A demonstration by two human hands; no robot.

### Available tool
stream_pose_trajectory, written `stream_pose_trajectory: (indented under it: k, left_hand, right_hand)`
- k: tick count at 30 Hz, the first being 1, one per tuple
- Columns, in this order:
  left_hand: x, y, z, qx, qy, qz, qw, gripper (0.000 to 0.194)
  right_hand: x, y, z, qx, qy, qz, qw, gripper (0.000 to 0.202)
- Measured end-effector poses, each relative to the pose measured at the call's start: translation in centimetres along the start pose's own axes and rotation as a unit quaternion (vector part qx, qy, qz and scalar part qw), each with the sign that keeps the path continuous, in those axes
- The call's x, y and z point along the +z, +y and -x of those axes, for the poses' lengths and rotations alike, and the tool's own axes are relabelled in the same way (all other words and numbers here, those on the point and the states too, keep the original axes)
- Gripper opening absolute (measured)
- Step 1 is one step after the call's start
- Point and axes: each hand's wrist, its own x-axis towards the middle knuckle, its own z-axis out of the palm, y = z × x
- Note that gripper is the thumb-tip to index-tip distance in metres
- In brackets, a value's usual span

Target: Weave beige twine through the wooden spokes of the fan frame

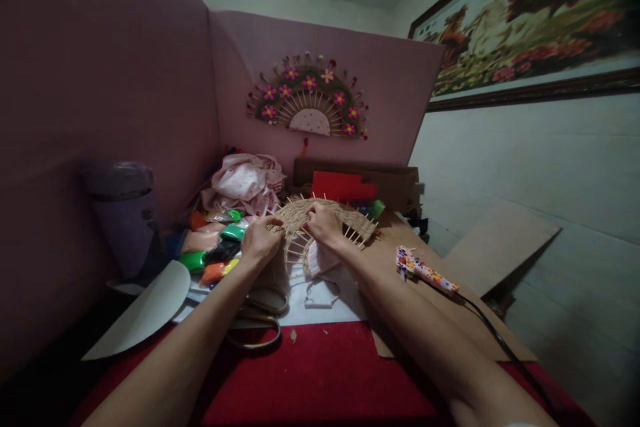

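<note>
A woven fan of brown cord and thin wooden sticks [357, 221] lies at the middle of the table. My left hand [263, 238] is closed on its left end, thumb and fingers pinched together. My right hand [323, 223] has its fingers closed at the upper middle of the woven band. Under my right wrist, a pale pink piece [320, 260] sits at the fan's inner curve. Stick tips stand out past the outer edge.
Scissors [260, 327] lie near my left forearm, with colored packets [215, 253] behind. A flowered glue gun [425, 271] with a black cord rests on cardboard [400, 307] at right. A finished flowered fan [310, 97] hangs on the pink panel. A purple container [125, 227] stands left.
</note>
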Motion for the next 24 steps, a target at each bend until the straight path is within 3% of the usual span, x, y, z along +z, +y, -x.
stream_pose_trajectory:
  k: [6, 14, 20, 24]
  left_hand:
    - [-0.3, 0.7, 0.6, -0.011, 0.010, -0.030, 0.999, 0.020]
    - [-0.5, 1.0, 0.9, -0.004, 0.024, -0.041, 0.999, 0.018]
    - [-0.6, 1.2, 1.1, 0.000, 0.024, -0.035, 0.999, 0.018]
    - [-0.7, 1.2, 1.1, -0.003, 0.022, -0.035, 0.999, 0.018]
  right_hand:
    - [0.1, -0.3, -0.6, -0.065, -0.019, 0.023, 0.997, 0.019]
    - [1.2, -1.2, -0.8, -0.088, -0.006, 0.014, 0.996, 0.016]
    - [1.8, -0.4, -1.4, -0.007, 0.019, -0.067, 0.998, 0.020]
    - [1.4, 0.0, -1.9, 0.064, 0.071, -0.137, 0.986, 0.023]
